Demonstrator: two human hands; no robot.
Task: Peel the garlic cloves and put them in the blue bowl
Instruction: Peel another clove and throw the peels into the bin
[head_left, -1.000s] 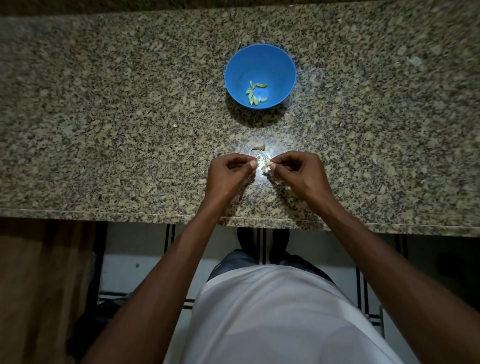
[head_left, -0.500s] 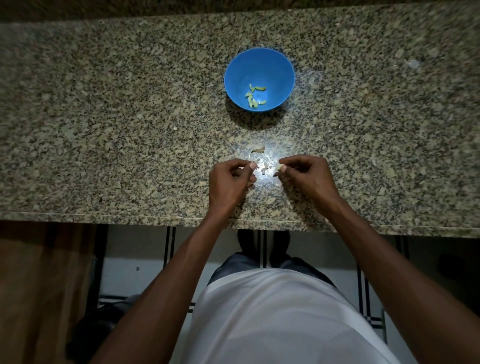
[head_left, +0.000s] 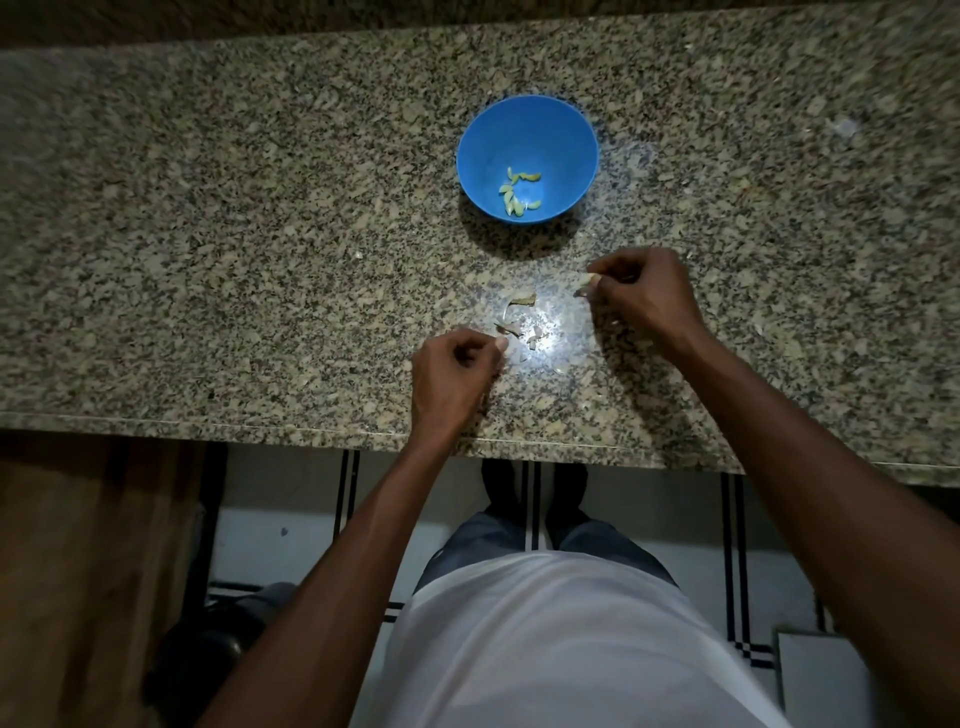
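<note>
Right hand: fingers curled, the tips pinching a small pale garlic clove above the worktop, between the near edge and the blue bowl. Left hand: fingers curled in a loose fist close to the near edge, thumb and forefinger tips meeting beside the scattered peels; whether they hold a scrap of skin cannot be told.

Compared with half a second earlier, the two hands, then almost touching over the bright patch of the worktop, have drawn apart; the right hand has carried the clove away from the near edge toward the bowl, and the left has dropped slightly nearer that edge.

Garlic skins: thin, papery, whitish curls lying loose on the worktop between the hands. The bowl is round, smooth and matte blue, standing toward the far edge near mid-length; several small yellowish, crescent-shaped peeled cloves lie at its bottom. The worktop is polished speckled granite, beige flecked with black, with a straight front edge.
</note>
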